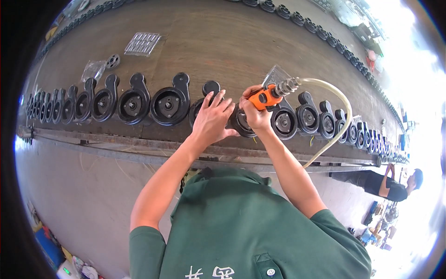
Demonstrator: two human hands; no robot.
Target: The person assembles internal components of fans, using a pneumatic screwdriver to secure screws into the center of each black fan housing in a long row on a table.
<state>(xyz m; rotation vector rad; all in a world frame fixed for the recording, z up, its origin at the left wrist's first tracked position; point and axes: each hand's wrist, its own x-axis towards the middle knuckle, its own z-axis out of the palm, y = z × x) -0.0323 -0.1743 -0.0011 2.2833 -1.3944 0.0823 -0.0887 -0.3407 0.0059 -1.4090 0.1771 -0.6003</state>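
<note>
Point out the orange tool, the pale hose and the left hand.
Orange tool [270, 100]: head view, on its orange body.
Pale hose [348, 111]: head view, along its outer curve.
Left hand [212, 116]: head view, back of the hand.

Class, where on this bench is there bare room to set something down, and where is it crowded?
Bare bench stretches beyond the black parts, from the left tray to the right tray. The near side is crowded: parts in close file, the left hand over them, the right hand gripping the orange tool.
</note>
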